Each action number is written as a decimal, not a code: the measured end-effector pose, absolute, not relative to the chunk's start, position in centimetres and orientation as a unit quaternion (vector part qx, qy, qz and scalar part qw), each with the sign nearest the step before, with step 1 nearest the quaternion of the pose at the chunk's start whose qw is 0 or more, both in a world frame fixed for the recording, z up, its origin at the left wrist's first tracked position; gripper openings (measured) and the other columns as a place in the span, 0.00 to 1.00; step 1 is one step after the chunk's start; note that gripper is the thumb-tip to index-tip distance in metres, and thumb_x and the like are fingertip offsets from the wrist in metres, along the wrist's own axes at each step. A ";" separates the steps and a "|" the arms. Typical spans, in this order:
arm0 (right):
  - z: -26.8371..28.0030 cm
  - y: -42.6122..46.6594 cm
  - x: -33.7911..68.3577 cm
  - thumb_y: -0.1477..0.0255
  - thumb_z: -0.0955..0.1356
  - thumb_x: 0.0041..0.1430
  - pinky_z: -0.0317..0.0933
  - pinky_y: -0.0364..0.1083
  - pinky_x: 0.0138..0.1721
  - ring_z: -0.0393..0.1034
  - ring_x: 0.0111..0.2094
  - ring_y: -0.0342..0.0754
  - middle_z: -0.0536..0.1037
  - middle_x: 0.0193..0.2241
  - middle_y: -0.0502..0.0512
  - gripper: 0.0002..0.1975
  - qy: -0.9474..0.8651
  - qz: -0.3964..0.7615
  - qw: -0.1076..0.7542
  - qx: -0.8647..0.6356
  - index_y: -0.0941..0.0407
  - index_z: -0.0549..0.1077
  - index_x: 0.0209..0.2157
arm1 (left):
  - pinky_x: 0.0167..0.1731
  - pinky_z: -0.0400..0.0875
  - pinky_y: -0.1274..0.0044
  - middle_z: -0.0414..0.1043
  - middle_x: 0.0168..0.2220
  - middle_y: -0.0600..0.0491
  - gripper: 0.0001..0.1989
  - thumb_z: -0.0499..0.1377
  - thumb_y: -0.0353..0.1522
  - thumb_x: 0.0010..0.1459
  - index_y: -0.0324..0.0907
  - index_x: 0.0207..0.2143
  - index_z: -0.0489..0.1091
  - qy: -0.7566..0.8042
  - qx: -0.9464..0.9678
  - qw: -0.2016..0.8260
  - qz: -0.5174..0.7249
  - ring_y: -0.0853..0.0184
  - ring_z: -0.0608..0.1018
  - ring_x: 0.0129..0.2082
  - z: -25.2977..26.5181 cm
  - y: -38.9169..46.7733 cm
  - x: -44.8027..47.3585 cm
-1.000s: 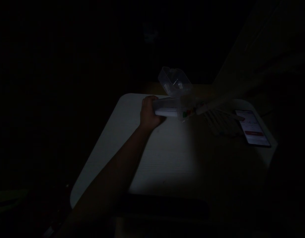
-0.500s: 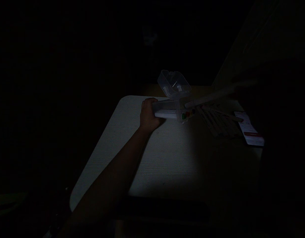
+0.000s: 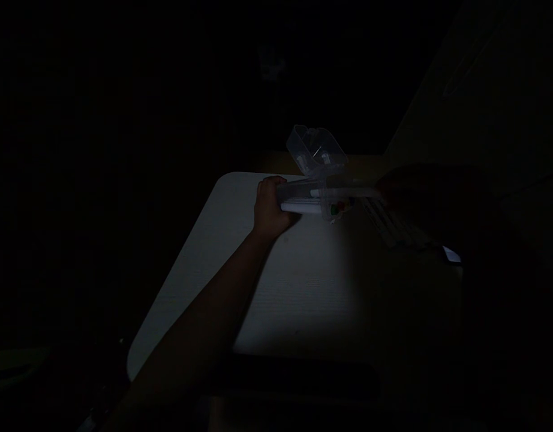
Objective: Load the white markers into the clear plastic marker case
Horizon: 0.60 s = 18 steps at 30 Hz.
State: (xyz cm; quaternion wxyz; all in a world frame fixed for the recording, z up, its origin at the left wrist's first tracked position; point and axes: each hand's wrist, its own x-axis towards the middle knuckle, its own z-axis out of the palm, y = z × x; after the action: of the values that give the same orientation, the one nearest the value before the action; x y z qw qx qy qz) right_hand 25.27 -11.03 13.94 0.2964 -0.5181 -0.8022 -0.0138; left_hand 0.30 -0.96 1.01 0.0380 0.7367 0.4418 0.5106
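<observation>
My left hand is wrapped round the closed end of a clear plastic case, which lies on its side on the table. Its hinged lid is tipped back at the open end. Inside are several white marker pens, with coloured ends poking out in green, red and darker shades. My right hand, very dark, grips another white marker pen. That pen's tip is inside the mouth of the case, above the other pens.
More pens lie side by side on the shadowed right part of the pale table. Behind my right arm, a phone-like object shows only a bright corner. Most surroundings are too dark to make out.
My right hand has moved left, carrying the marker pen from outside the case's opening to partly within it. My arm now covers more of the phone-like object. The left hand stays put.
</observation>
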 end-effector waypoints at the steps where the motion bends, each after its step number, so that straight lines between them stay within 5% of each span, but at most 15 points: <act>1: 13.9 -11.0 25.2 0.75 0.65 0.54 0.67 0.49 0.44 0.73 0.38 0.48 0.78 0.37 0.55 0.10 -0.804 -0.012 0.293 -0.518 0.59 0.78 0.35 | 0.40 0.68 0.62 0.64 0.42 0.49 0.31 0.66 0.30 0.35 0.47 0.43 0.58 0.442 0.738 0.037 0.509 0.56 0.69 0.43 1.0 -1.0 0.3; 18: 10.9 -8.9 24.4 0.74 0.63 0.55 0.67 0.47 0.50 0.73 0.43 0.46 0.76 0.43 0.53 0.15 -0.816 0.054 0.295 -0.494 0.58 0.77 0.41 | 0.40 0.68 0.61 0.65 0.42 0.49 0.30 0.67 0.31 0.36 0.47 0.42 0.58 0.429 0.747 0.027 0.507 0.56 0.69 0.44 1.2 -1.0 0.3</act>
State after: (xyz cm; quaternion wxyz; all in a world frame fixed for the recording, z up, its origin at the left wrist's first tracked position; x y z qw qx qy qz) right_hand 24.37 -8.92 10.86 0.2954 -0.4938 -0.8160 0.0544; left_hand 0.33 -0.95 1.16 0.0269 0.7472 0.4290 0.5068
